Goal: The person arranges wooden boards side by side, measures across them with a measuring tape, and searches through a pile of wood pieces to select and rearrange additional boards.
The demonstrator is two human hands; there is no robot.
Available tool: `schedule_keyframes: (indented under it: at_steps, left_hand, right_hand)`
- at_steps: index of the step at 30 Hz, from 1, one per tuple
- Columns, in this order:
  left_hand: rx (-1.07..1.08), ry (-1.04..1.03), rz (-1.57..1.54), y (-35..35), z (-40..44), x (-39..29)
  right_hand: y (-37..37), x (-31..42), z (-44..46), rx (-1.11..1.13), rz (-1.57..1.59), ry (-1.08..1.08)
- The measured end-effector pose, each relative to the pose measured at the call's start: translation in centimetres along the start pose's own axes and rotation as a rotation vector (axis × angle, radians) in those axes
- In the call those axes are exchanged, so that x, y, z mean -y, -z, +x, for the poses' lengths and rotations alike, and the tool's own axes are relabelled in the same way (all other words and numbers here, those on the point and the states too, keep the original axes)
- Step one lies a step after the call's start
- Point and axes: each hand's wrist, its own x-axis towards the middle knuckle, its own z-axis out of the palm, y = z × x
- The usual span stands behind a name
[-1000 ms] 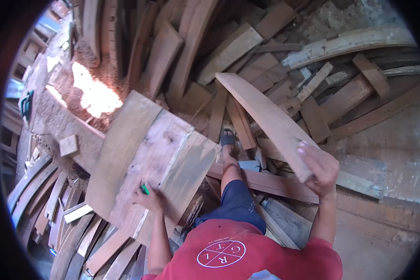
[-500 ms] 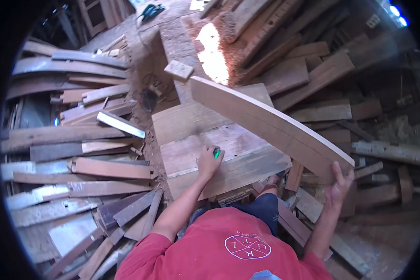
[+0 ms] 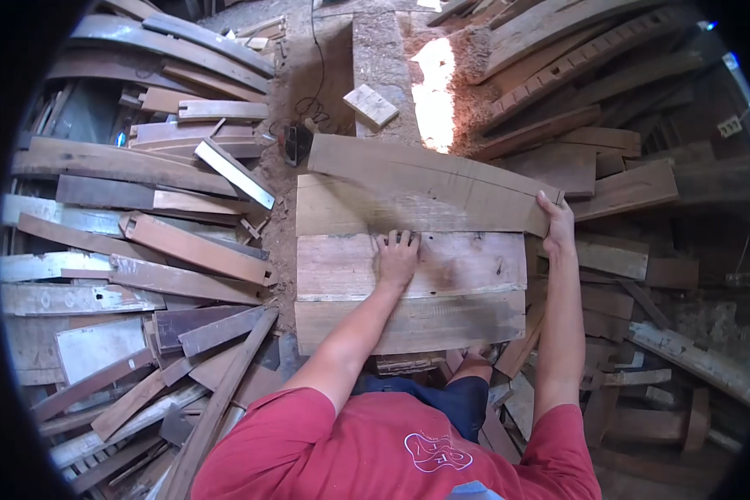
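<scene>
Your right hand (image 3: 556, 223) gripped the curved plank (image 3: 458, 177) by its right end, likely steadying it over the boards (image 3: 485, 254); left hand (image 3: 398, 258) rested there, hold unclear.

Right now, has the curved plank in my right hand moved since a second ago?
Yes: the curved plank, earlier right of the planked tabletop, has swung leftward and now overlaps its far edge in view.
</scene>
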Motion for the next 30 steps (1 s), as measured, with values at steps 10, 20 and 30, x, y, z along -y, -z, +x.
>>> schedule_keyframes:
  at_steps: [10,20,30]
  left_hand:
    - [-0.126,-0.005,-0.052,-1.3,0.6,0.4]
    - [-0.070,-0.005,-0.100,-1.4,1.2,0.6]
    - [-0.063,0.006,-0.118,-1.7,1.5,0.8]
  right_hand:
    - [-0.9,-5.7,17.7,-0.132,-0.472,-0.014]
    - [-4.4,-14.9,29.5,-0.156,-1.143,-0.055]
    - [-21.1,-13.5,24.3,0.398,-1.686,0.435]
